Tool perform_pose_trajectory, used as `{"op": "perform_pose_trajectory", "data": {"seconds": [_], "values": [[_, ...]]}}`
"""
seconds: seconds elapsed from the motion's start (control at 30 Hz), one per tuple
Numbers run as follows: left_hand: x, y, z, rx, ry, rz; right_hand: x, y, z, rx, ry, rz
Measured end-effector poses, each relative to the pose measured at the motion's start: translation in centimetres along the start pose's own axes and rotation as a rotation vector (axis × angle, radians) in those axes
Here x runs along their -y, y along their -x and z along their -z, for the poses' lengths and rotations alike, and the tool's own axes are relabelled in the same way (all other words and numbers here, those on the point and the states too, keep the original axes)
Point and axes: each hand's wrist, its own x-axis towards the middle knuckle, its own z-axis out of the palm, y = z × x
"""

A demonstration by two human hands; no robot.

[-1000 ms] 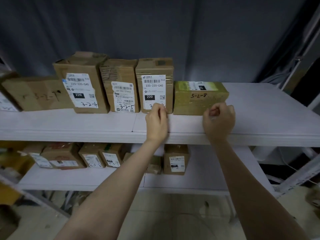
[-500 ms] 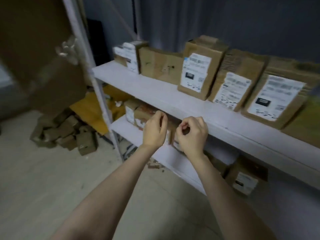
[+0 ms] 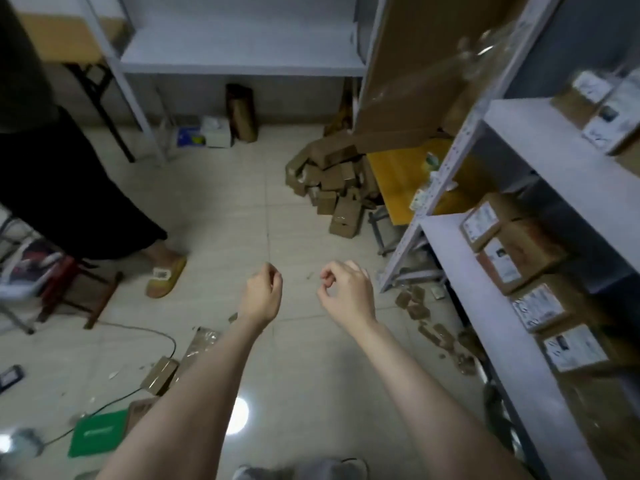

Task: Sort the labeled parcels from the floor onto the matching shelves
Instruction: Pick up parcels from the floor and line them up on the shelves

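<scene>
A heap of small brown parcels (image 3: 330,181) lies on the tiled floor ahead, beside the shelf upright. The white shelf unit (image 3: 460,271) runs along my right, with several labeled parcels (image 3: 509,258) on its lower board and more on the upper board (image 3: 602,123). My left hand (image 3: 261,294) and my right hand (image 3: 346,289) hang in front of me over the bare floor, fingers loosely curled, holding nothing. Both are well short of the heap.
A person in dark clothes stands at the left, one foot in a tan slipper (image 3: 166,275). A red stool (image 3: 72,289), a cable, a green pad (image 3: 97,433) and cardboard scraps (image 3: 159,375) lie at the lower left. A second white rack (image 3: 239,57) stands at the back.
My view has swung left and down, from the shelf face to the floor. Both hands have come away from the shelf edge and now hang empty over the tiles.
</scene>
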Motion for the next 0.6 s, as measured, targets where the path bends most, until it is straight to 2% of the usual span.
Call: {"op": "perform_pose_trajectory", "data": {"seconds": [0.17, 0.33, 0.47, 0.6], "values": [[8.9, 2.3, 5.9, -0.099, -0.016, 0.311, 6.2, 0.8, -7.6, 0.343, 0.033, 0.224], [16.8, 5.2, 11.3, -0.228, 0.004, 0.678, 10.9, 0.5, -13.5, 0.595, 0.089, 0.337], [22.2, 7.5, 15.3, -0.309, 0.102, 0.907, 14.3, 0.1, -18.2, 0.709, 0.142, 0.376], [26.0, 10.0, 18.7, -0.356, 0.118, 1.012, 17.5, 0.0, -22.7, 0.808, 0.178, 0.384]]}}
